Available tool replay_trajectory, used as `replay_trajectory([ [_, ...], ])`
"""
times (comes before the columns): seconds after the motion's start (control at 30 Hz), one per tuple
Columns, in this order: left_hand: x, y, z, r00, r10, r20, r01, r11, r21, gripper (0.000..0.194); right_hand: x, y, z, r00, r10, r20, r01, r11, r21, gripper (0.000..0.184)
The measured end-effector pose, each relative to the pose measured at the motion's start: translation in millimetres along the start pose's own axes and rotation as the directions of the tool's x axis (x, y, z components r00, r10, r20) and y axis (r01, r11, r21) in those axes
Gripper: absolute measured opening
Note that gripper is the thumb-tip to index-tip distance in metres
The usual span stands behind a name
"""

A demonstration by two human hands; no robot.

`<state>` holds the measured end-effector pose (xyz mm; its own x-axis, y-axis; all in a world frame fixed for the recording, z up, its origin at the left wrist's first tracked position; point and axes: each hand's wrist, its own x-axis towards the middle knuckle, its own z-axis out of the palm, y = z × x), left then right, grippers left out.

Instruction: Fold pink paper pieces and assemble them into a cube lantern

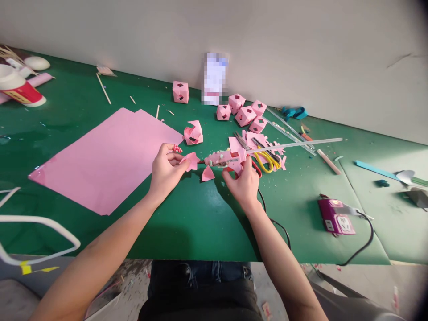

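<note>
My left hand (167, 170) pinches a small folded piece of pink paper (191, 161). In my right hand (245, 180) is a pink hot glue gun (227, 158), its nozzle pointing left at the paper piece and close to or touching it. A long clear glue stick (297, 144) sticks out of the gun's back. Just below the nozzle, a loose folded pink paper piece (207, 173) lies on the table. Beyond my hands stands a partly open pink paper shape (193, 133). My right fingers partly hide the gun's handle.
Pink sheets (107, 160) lie at left. Behind are finished-looking pink paper boxes (246, 115) and a propped, blurred phone (215, 78). Yellow-handled scissors (264, 159) lie among scraps beyond the gun. A purple power socket (336, 217) sits right; a paper cup (20, 87) stands far left.
</note>
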<state>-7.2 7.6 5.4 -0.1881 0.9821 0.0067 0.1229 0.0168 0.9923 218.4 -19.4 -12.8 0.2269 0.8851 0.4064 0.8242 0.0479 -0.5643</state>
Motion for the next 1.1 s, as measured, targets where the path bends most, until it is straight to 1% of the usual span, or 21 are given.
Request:
replay_trajectory([
  [0.13, -0.4, 0.9, 0.9, 1.000, -0.001, 0.024, 0.001, 1.000, 0.026, 0.039, -0.1, 2.4, 1.3, 1.000, 0.024, -0.018, -0.024, 1.000, 0.000, 0.031],
  [0.23, -1.0, 2.2, 1.4, 0.999, -0.016, 0.038, 0.014, 0.999, 0.048, 0.039, 1.5, 4.9, 2.8, 0.998, 0.059, -0.022, -0.059, 0.998, 0.035, 0.032],
  [0.37, -2.9, 5.0, 2.4, 0.998, -0.021, 0.051, 0.020, 0.999, 0.032, 0.039, 8.3, 10.2, 6.1, 0.996, 0.078, -0.038, -0.077, 0.996, 0.033, 0.033],
  [0.43, -5.0, 7.3, 3.3, 0.998, -0.015, 0.066, 0.013, 1.000, 0.018, 0.038, 12.4, 14.1, 8.2, 0.997, 0.069, -0.041, -0.069, 0.998, 0.004, 0.032],
  [0.53, -8.6, 11.1, 5.3, 0.996, 0.012, 0.085, -0.011, 1.000, -0.021, 0.037, 16.3, 19.9, 11.8, 0.998, 0.070, -0.008, -0.070, 0.996, -0.058, 0.028],
  [0.67, -10.6, 12.0, 7.1, 0.996, 0.050, 0.069, -0.046, 0.997, -0.058, 0.040, 18.5, 22.1, 17.3, 0.998, 0.065, 0.005, -0.064, 0.983, -0.173, 0.031],
  [0.77, -10.3, 9.8, 6.9, 0.996, 0.074, 0.048, -0.071, 0.995, -0.075, 0.042, 21.0, 18.2, 19.1, 0.990, 0.138, 0.000, -0.134, 0.964, -0.230, 0.034],
  [0.83, -10.6, 9.4, 6.5, 0.996, 0.078, 0.049, -0.073, 0.993, -0.093, 0.041, 22.0, 12.9, 17.1, 0.987, 0.154, -0.033, -0.158, 0.971, -0.181, 0.033],
  [0.9, -12.0, 10.7, 6.4, 0.994, 0.067, 0.081, -0.058, 0.991, -0.117, 0.041, 21.0, 5.0, 12.6, 0.992, 0.117, -0.052, -0.117, 0.993, -0.007, 0.028],
  [0.93, -13.0, 11.8, 6.4, 0.993, 0.061, 0.106, -0.047, 0.991, -0.128, 0.041, 19.4, 0.1, 9.9, 0.995, 0.096, -0.032, -0.091, 0.987, 0.129, 0.025],
  [0.97, -14.3, 13.3, 6.5, 0.989, 0.055, 0.135, -0.037, 0.990, -0.137, 0.041, 17.3, -5.3, 7.2, 0.994, 0.104, 0.022, -0.106, 0.952, 0.287, 0.027],
  [1.0, -15.6, 14.7, 6.6, 0.986, 0.051, 0.161, -0.028, 0.989, -0.142, 0.041, 14.8, -11.1, 4.7, 0.981, 0.126, 0.145, -0.179, 0.878, 0.445, 0.032],
  [1.03, -16.8, 16.2, 6.6, 0.982, 0.047, 0.182, -0.020, 0.990, -0.143, 0.041, 12.2, -16.7, 2.5, 0.939, 0.127, 0.318, -0.296, 0.768, 0.568, 0.038],
  [1.07, -17.9, 17.4, 6.7, 0.979, 0.044, 0.199, -0.016, 0.990, -0.140, 0.041, 9.8, -21.9, 0.6, 0.873, 0.113, 0.474, -0.428, 0.641, 0.636, 0.043],
  [1.1, -18.8, 18.3, 6.8, 0.976, 0.044, 0.211, -0.015, 0.991, -0.136, 0.041, 7.7, -26.4, -0.8, 0.794, 0.088, 0.601, -0.553, 0.516, 0.654, 0.047],
])
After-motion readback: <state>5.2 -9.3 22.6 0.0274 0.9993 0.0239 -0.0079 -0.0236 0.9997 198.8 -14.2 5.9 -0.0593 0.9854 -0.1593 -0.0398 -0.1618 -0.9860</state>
